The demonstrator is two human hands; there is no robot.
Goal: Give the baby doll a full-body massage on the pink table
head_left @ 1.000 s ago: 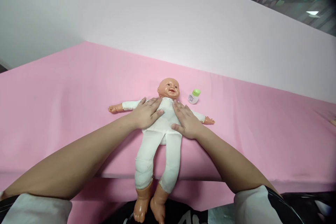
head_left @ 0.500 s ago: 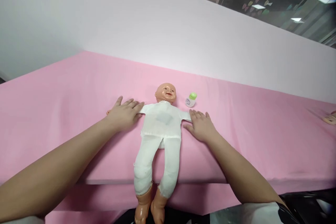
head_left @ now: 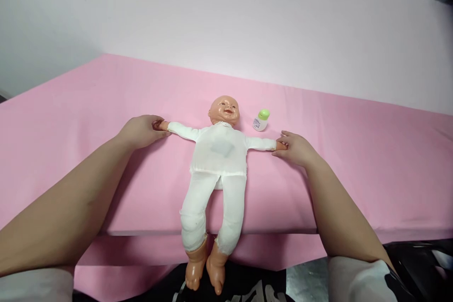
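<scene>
A baby doll with a white cloth body lies face up, its arms stretched out to both sides. My left hand is closed around the doll's hand at the left. At the right, the fingers of my right hand grip the doll's other hand. Its plastic feet hang past the table's front edge. Beside the doll's head stands a small clear bottle with a green cap and a printed label, touched by neither hand.
A pink cloth covers the table and drops over its front edge. Behind rises a white wall, with a window strip at the upper right. A dark, shiny object is at the lower right.
Both my hands have slid outward from the doll's arms to its hands and closed on them. The doll's arms are now uncovered. The view has tilted down.
</scene>
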